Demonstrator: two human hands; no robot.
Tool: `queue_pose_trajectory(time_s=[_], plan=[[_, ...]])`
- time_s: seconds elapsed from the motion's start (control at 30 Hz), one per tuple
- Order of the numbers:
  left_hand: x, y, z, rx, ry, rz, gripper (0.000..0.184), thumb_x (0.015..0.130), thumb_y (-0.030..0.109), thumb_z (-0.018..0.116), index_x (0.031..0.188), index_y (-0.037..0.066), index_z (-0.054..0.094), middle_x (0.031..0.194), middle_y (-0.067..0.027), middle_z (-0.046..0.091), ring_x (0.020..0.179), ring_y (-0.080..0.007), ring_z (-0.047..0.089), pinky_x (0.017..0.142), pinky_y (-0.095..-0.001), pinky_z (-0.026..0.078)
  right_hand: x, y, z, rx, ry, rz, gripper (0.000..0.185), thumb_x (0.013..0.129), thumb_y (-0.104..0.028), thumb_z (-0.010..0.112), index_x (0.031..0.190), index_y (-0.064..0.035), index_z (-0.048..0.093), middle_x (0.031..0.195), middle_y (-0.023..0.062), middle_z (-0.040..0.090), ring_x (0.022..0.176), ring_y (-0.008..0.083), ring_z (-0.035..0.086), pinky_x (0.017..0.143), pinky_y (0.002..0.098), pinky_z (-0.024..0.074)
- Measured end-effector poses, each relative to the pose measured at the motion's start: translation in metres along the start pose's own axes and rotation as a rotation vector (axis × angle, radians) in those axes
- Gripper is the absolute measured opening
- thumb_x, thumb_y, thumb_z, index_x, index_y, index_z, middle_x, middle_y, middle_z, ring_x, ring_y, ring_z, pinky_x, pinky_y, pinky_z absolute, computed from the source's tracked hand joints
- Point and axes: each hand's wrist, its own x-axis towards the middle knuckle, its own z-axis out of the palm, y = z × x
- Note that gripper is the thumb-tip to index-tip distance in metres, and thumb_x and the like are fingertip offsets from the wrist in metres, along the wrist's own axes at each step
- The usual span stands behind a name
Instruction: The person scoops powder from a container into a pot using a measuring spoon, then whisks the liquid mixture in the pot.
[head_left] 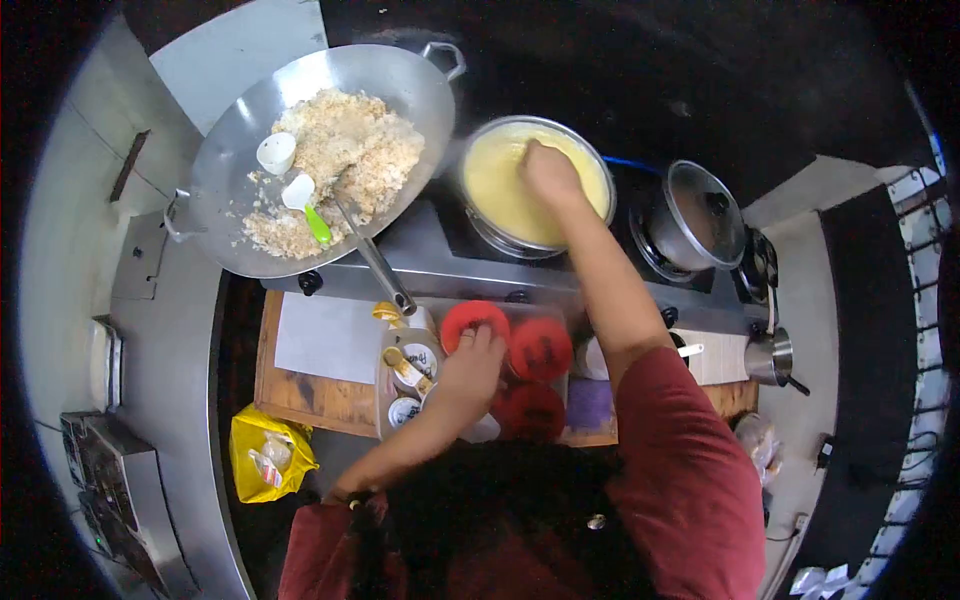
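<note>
My left hand (472, 372) reaches over a tub of containers, its fingers bent down onto a round red lid (462, 318) with dark writing. Beside that hand are two more red lids (541, 349) and small white-lidded jars (421, 357). My right hand (549, 172) is closed above a metal pot (470, 208) of thick yellow liquid (490, 170). Whatever it grips, if anything, is hidden under the fist. To the left, a large wok (225, 170) contains rice (375, 150), a white bowl (276, 153), a green-handled scoop (318, 226) and a metal-handled utensil (375, 262).
A lidded pot (697, 215) stands on the stove's right burner. Sheets of white paper (320, 338) lie on the wooden surface below the wok. A yellow bag (250, 465) sits lower left, and a small saucepan (769, 358) is at the right edge.
</note>
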Motion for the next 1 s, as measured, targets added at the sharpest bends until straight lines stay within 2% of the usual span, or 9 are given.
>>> queue_pose_trajectory(time_s=[0.13, 0.2, 0.5, 0.6, 0.67, 0.77, 0.8, 0.9, 1.0], plan=[[-0.002, -0.002, 0.002, -0.057, -0.047, -0.017, 0.049, 0.081, 0.010, 0.063, 0.126, -0.003, 0.050, 0.127, -0.0246, 0.049, 0.120, -0.0444, 0.049, 0.098, -0.0468, 0.047, -0.012, -0.024, -0.032, -0.082, -0.224, -0.100, 0.033, 0.087, -0.026, 0.060, 0.101, 0.0018, 0.070, 0.100, 0.0252, 0.070, 0.094, 0.0398, 0.067, 0.087, 0.0493, 0.0516], [0.000, 0.005, -0.005, -0.086, -0.085, -0.019, 0.051, 0.080, 0.011, 0.065, 0.127, -0.002, 0.049, 0.128, -0.0245, 0.048, 0.121, -0.0441, 0.048, 0.099, -0.0469, 0.047, -0.016, -0.032, -0.030, 0.216, -0.125, -0.120, 0.029, 0.083, -0.030, 0.065, 0.093, -0.0028, 0.072, 0.096, 0.0224, 0.071, 0.093, 0.0383, 0.068, 0.085, 0.0472, 0.0519], [-0.002, 0.001, 0.000, -0.068, -0.061, -0.017, 0.060, 0.078, 0.020, 0.074, 0.128, -0.002, 0.049, 0.131, -0.0243, 0.047, 0.123, -0.0427, 0.048, 0.100, -0.0461, 0.047, 0.034, 0.038, 0.012, 0.352, 0.293, 0.026, 0.031, 0.081, -0.031, 0.069, 0.091, -0.0025, 0.071, 0.084, 0.0207, 0.071, 0.081, 0.0346, 0.069, 0.078, 0.0413, 0.0533], [0.002, 0.003, -0.005, -0.059, -0.092, -0.013, 0.060, 0.078, 0.021, 0.074, 0.128, -0.002, 0.049, 0.131, -0.0240, 0.047, 0.123, -0.0430, 0.048, 0.100, -0.0464, 0.047, 0.042, 0.054, 0.009, 0.514, 0.150, -0.045, 0.024, 0.083, -0.025, 0.067, 0.083, -0.0018, 0.071, 0.068, 0.0119, 0.068, 0.065, 0.0214, 0.068, 0.064, 0.0349, 0.0523], [0.002, 0.002, -0.005, -0.069, -0.101, -0.019, 0.058, 0.078, 0.021, 0.074, 0.126, -0.002, 0.049, 0.130, -0.0236, 0.047, 0.122, -0.0431, 0.048, 0.100, -0.0464, 0.047, 0.042, 0.060, -0.018, 0.530, -0.345, -0.095, 0.023, 0.082, -0.023, 0.066, 0.078, -0.0009, 0.071, 0.061, 0.0077, 0.062, 0.054, 0.0134, 0.060, 0.055, 0.0308, 0.0477], [0.001, 0.002, -0.002, -0.051, -0.074, -0.016, 0.056, 0.078, 0.021, 0.074, 0.124, -0.001, 0.050, 0.128, -0.0229, 0.048, 0.121, -0.0433, 0.049, 0.099, -0.0462, 0.047, 0.037, 0.073, -0.043, 0.370, -0.232, 0.163, 0.022, 0.081, -0.020, 0.064, 0.074, -0.0007, 0.072, 0.059, 0.0078, 0.062, 0.050, 0.0125, 0.056, 0.050, 0.0289, 0.0441], [0.001, 0.003, -0.002, -0.052, -0.079, -0.011, 0.056, 0.078, 0.021, 0.074, 0.124, -0.001, 0.050, 0.128, -0.0229, 0.048, 0.121, -0.0433, 0.049, 0.099, -0.0462, 0.047, 0.046, 0.094, -0.034, 0.317, -0.172, 0.150, 0.030, 0.081, -0.027, 0.062, 0.081, -0.0008, 0.075, 0.067, 0.0155, 0.068, 0.064, 0.0256, 0.068, 0.066, 0.0397, 0.0524], [0.002, 0.006, -0.002, -0.026, -0.089, -0.013, 0.054, 0.079, 0.022, 0.073, 0.122, -0.001, 0.050, 0.126, -0.0222, 0.048, 0.120, -0.0432, 0.050, 0.097, -0.0463, 0.048, 0.038, 0.102, -0.016, 0.506, 0.018, 0.145, 0.030, 0.081, -0.026, 0.062, 0.081, 0.0002, 0.075, 0.065, 0.0130, 0.068, 0.062, 0.0224, 0.068, 0.066, 0.0370, 0.0523], [0.003, 0.002, 0.006, 0.004, -0.047, -0.019, 0.057, 0.077, 0.023, 0.075, 0.122, -0.001, 0.050, 0.124, -0.0216, 0.049, 0.118, -0.0429, 0.050, 0.096, -0.0461, 0.049, 0.034, 0.103, -0.020, 0.661, -0.320, 0.169, 0.025, 0.080, -0.025, 0.065, 0.082, -0.0043, 0.077, 0.061, 0.0094, 0.066, 0.051, 0.0159, 0.062, 0.054, 0.0314, 0.0482]])
